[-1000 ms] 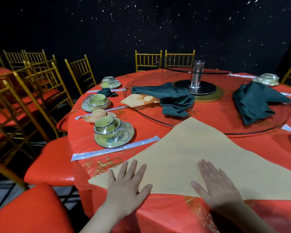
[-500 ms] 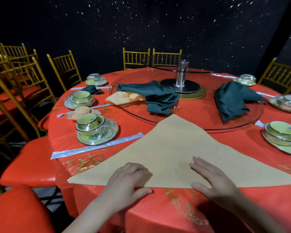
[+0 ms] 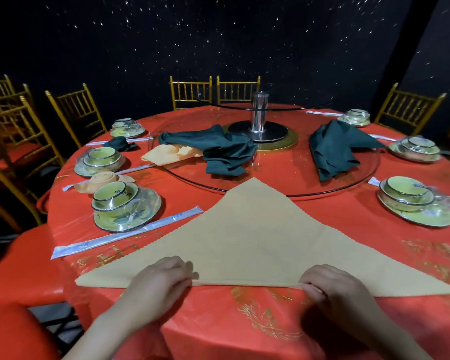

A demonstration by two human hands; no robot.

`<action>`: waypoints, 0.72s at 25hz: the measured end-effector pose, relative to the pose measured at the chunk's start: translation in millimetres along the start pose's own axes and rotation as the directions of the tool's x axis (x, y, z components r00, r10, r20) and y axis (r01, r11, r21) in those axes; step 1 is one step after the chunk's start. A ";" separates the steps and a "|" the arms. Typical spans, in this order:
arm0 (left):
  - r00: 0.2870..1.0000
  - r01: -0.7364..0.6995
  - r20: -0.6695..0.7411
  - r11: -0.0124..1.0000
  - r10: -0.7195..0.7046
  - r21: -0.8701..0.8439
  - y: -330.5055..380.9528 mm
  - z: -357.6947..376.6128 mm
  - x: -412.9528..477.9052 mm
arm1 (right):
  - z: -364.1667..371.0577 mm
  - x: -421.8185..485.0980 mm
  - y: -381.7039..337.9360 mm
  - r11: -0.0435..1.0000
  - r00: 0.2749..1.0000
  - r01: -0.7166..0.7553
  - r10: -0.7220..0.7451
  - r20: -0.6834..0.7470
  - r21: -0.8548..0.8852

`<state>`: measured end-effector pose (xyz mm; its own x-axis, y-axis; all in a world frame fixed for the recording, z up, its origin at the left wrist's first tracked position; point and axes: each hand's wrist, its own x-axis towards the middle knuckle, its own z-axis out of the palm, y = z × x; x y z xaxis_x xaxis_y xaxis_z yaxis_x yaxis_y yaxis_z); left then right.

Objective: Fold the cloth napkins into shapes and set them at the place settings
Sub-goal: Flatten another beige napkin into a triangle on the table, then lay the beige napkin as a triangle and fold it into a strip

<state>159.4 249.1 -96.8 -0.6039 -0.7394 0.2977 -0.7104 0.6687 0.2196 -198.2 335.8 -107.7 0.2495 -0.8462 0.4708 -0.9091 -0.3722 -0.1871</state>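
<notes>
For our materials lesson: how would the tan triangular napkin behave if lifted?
Probably floppy: the tan napkin lies limp and flat. Likely light: the left hand and right hand grip only its folded edge. It may slide; the red tablecloth looks glossy.

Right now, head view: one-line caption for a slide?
Left hand and right hand grip the near edge of a triangle-folded tan napkin on the red table.

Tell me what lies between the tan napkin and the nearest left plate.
One wrapped chopsticks sleeve, slanting between plate and napkin; head view.
</notes>
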 end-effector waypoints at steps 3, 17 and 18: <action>0.973 0.225 0.070 0.970 -0.219 -0.090 6.0 1.3 12.9 | -2.1 10.5 1.3 0.950 0.950 -0.310 0.311 0.043 -0.029; 0.970 -0.192 0.134 0.978 0.201 -0.082 161.0 69.4 61.1 | -8.9 38.2 0.9 0.906 0.855 -0.333 0.407 0.322 -0.262; 0.975 -0.176 0.122 0.982 0.183 -0.066 162.7 74.0 61.9 | -10.3 34.1 6.4 0.912 0.881 -0.330 0.390 0.268 -0.245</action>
<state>-20.2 306.3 -111.4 -0.7633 -0.6084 0.2173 -0.5674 0.7922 0.2248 -198.9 308.5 -84.0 -0.0458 -0.9928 0.1107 -0.9928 0.0330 -0.1150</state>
